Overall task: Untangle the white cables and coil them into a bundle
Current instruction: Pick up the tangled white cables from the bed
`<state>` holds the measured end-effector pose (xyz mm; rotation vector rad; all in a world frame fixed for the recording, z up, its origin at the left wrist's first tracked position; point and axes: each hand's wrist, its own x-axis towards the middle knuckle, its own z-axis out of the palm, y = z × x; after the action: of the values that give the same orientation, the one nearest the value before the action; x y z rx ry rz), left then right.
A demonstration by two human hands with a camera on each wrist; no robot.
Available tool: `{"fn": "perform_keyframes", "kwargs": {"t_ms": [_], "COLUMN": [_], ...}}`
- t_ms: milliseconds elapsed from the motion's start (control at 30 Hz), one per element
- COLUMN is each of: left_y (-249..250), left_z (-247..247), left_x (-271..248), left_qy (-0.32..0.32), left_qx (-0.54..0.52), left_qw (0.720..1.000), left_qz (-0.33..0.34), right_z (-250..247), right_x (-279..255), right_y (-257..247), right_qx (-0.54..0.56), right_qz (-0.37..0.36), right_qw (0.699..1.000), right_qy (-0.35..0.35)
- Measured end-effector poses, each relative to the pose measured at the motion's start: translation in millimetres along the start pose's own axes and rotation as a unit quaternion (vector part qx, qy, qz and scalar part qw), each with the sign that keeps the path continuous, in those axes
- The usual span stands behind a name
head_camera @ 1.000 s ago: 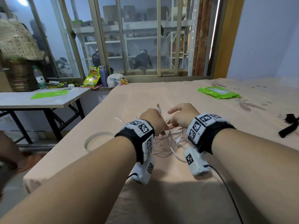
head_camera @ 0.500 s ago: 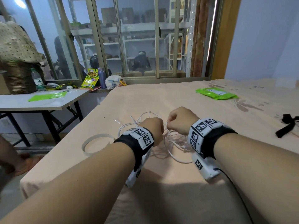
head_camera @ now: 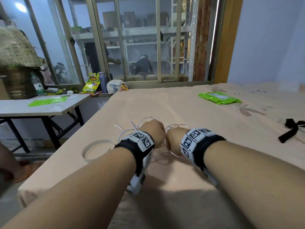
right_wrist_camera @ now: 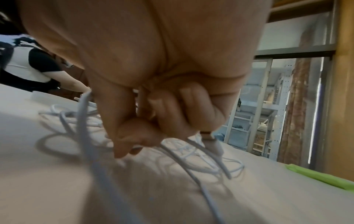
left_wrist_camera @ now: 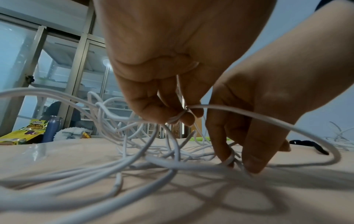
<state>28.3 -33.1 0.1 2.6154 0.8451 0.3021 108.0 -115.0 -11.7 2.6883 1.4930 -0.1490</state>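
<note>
While white cables (left_wrist_camera: pixel 122 153) sprawl tangled on bed (head_camera: pixel 165 104), left hand (left_wrist_camera: pixel 172 63) pinches crossing strand, right hand (right_wrist_camera: pixel 162 106) curls around others, likely anchoring knot to tease loops apart.

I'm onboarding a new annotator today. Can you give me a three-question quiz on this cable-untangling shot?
1. True or false: the white cables already lie coiled in a neat bundle.
2. What does the left hand pinch? A) a cable strand B) the black strap C) nothing
3. Fill in: the green packet lies on the ___ side of the peach-covered table, seen from the person.

Key: 1 false, they are still a loose tangle; 2 A; 3 right. The right hand grips cable too.
</note>
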Motion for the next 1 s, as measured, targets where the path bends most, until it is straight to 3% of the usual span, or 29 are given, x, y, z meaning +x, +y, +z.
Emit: {"fn": "perform_keyframes", "kwargs": {"t_ms": [167, 400, 500, 600, 867, 1000], "left_y": [-6, -8, -4, -3, -5, -3], "left_z": [-5, -15, -17, -18, -20, -29], "left_x": [1, 2, 0, 3, 9, 9], "left_qy": [0.003, -0.009, 0.038, 0.063, 0.104, 0.155], "left_qx": [-0.022, -0.028, -0.039, -0.070, -0.171, -0.155], "left_qw": [1.000, 1.000, 0.998, 0.995, 0.978, 0.971], "left_qz": [-0.003, -0.001, 0.008, -0.013, -0.056, -0.091], "right_z": [-27, -56, -59, -56, -53, -54], "right_x": [-7, -4, -6, -5, 0, -1], "right_y": [-5, 4, 4, 4, -5, -11], "right_qx": [0.045, 0.186, 0.259, 0.266, 0.376, 0.446], "right_qz": [-0.025, -0.036, -0.028, -0.008, 0.091, 0.112], "right_qw": [0.999, 0.969, 0.943, 0.933, 0.899, 0.867], "right_qy": [-0.009, 0.158, 0.206, 0.241, 0.207, 0.191]}}
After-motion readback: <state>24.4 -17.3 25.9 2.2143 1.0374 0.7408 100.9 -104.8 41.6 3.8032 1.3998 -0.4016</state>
